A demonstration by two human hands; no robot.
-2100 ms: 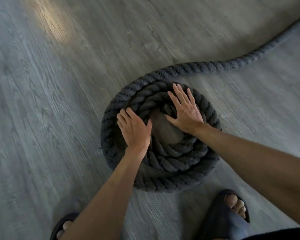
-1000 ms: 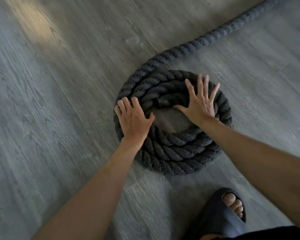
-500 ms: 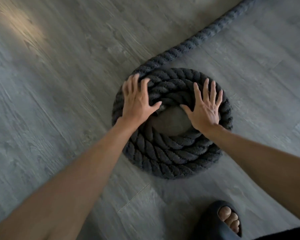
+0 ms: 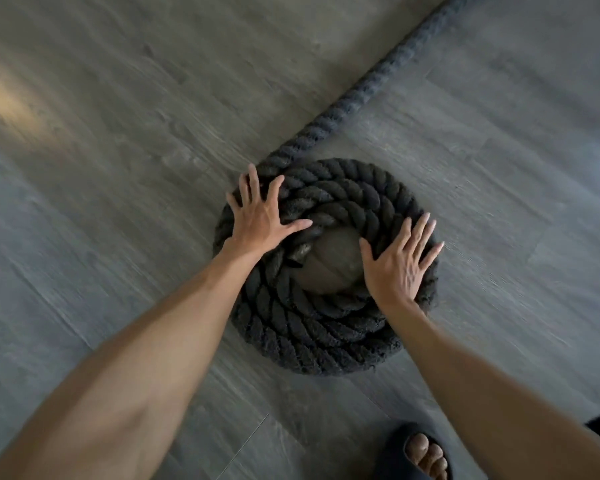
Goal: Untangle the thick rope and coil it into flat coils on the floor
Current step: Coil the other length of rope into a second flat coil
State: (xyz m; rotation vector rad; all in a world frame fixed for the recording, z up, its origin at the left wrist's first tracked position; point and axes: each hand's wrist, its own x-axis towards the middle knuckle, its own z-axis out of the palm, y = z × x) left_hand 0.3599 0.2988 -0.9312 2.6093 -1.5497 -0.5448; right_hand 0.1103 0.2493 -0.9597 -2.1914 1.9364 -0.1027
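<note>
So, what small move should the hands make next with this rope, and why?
Probably rotate the coil under the flat left hand and right hand, so the straight tail winds on as another outer turn. Both palms press it, and the tail leaves its far-left edge uncoiled.

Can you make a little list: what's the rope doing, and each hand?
rope: thick, dark, wound in a flat coil on the floor
loose part: runs straight off to the upper right
left hand: fingers spread, presses coil's upper left
right hand: fingers spread, presses coil's right side
foot: dark sandal, bottom right
</note>
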